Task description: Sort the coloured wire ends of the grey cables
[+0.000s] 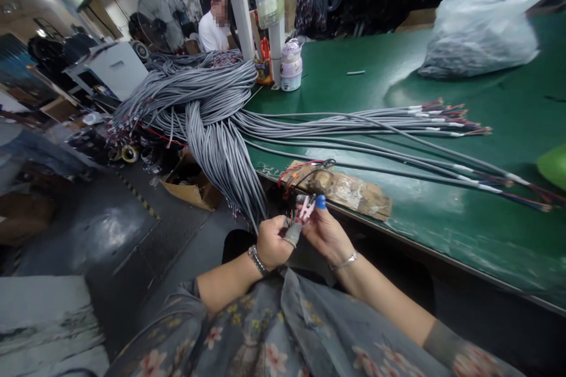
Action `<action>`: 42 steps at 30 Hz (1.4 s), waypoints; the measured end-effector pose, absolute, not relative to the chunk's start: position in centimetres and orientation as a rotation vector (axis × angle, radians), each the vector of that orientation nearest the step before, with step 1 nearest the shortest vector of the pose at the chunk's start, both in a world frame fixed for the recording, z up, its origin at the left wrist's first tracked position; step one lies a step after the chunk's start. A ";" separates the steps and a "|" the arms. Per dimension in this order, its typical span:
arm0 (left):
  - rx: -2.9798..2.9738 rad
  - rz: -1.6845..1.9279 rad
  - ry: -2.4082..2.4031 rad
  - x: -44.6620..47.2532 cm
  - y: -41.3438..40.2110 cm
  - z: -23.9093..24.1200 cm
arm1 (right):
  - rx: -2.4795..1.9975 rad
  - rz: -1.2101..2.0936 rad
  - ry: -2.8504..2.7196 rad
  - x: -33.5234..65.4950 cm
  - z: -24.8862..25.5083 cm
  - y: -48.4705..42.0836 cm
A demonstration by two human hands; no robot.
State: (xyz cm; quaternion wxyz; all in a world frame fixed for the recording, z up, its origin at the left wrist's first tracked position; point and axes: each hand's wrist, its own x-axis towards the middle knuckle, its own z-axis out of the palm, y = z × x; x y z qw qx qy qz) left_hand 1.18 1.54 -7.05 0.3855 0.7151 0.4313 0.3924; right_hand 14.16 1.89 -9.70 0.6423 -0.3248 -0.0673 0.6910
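Observation:
My left hand (273, 240) is closed round the end of a grey cable with coloured wires (292, 216), just below the table's front edge. My right hand (325, 230) pinches a small pink and white clip-like part (306, 208) against those wire ends; its index fingertip wears a blue cover (321, 202). Both hands touch at the wire ends. A thick bundle of grey cables (221, 141) hangs off the table edge just left of my hands.
Long grey cables (375, 123) fan across the green table (442, 212) to the right. A worn cardboard pad (349, 191) lies at the edge. A plastic bag (481, 29), a pink jar (290, 65), a cardboard box (190, 182) on the floor and a seated person (213, 29) are around.

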 end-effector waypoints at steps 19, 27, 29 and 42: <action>1.564 0.525 1.057 0.0 0.9 -8.1 | -1.118 1.463 -0.911 15.3 -8.9 -1.4; 1.221 0.673 1.154 0.6 1.1 -7.2 | -1.130 1.531 -0.765 15.7 -9.2 -2.1; 1.191 0.712 1.154 0.7 1.0 -7.0 | -1.127 1.537 -0.758 15.5 -9.2 -2.3; 1.156 0.630 1.063 0.4 0.7 -7.0 | -1.134 1.385 -0.962 14.8 -7.6 -1.4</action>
